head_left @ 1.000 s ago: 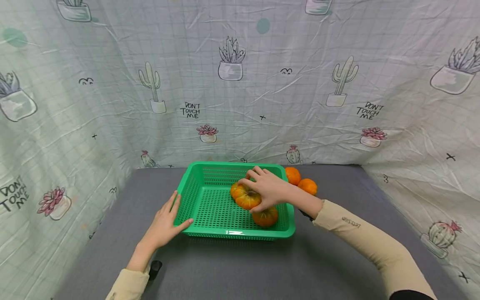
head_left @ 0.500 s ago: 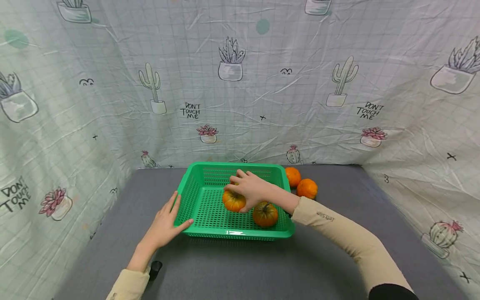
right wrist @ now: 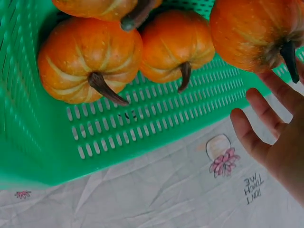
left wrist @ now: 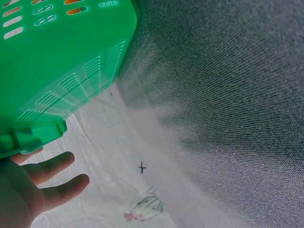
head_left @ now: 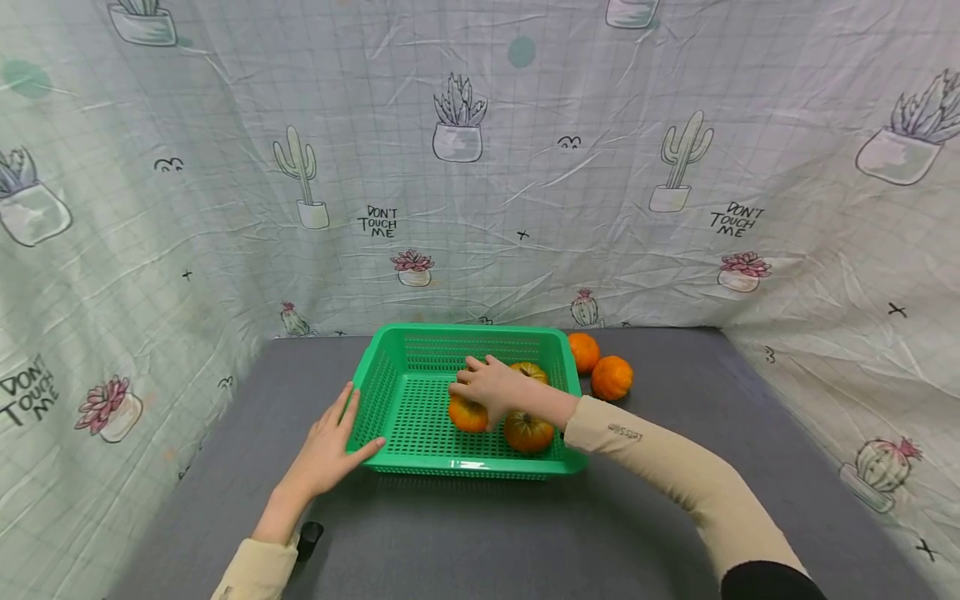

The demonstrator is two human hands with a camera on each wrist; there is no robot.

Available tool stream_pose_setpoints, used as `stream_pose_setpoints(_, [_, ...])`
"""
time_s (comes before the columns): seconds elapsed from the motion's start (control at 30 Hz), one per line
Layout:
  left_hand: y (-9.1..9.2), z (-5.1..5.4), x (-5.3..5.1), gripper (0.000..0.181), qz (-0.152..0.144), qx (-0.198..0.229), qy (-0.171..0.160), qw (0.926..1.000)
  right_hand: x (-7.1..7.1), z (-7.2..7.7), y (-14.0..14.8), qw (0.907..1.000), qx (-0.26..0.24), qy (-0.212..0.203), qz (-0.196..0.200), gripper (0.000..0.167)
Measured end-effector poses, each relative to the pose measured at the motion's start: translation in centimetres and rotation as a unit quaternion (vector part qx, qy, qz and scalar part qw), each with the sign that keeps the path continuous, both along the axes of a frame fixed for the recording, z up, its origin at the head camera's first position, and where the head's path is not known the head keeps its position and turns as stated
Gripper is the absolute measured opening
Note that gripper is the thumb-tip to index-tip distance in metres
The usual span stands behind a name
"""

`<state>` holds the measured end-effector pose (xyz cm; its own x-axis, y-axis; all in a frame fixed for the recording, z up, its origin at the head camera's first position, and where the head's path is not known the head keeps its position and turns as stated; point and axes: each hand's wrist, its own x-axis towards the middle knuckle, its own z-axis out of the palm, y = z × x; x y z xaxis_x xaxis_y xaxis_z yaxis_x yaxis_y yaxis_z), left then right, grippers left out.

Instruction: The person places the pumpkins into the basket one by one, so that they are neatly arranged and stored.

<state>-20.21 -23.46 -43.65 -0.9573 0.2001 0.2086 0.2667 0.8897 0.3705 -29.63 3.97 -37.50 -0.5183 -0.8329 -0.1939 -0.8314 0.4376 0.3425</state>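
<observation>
My right hand (head_left: 491, 390) is over the middle of a green plastic basket (head_left: 420, 471), gripping a small orange pumpkin (head_left: 467, 415) from above. In the right wrist view this pumpkin (right wrist: 256, 35) shows its dark stem, with several fingers beside it. To its right in the basket lie a pumpkin (head_left: 528, 433) near the front and another pumpkin (head_left: 531, 371) behind, partly covered by my hand. A further one shows in the right wrist view. My left hand (head_left: 322, 454) rests at the basket's front left corner, fingers straight along the left rim and thumb over the front rim.
Two round orange fruits or small pumpkins, one farther back (head_left: 583, 353) and one nearer (head_left: 612, 378), lie on the grey tabletop (head_left: 450, 542) just right of the basket. A patterned cloth (head_left: 480, 192) hangs behind and at both sides.
Holding the pumpkin, my right hand has moved left across the basket, then slightly down. The pumpkins on the right became more visible. My left hand and the basket stayed put.
</observation>
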Motion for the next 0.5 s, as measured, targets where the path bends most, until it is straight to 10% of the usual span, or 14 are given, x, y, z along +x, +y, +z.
stream_pose_setpoints(0.5, [-0.1,0.1,-0.1,0.087,-0.002,-0.004,-0.007,1.0000,0.1,-1.9,-0.5,0.9974,0.067,0.018,-0.018,0.071])
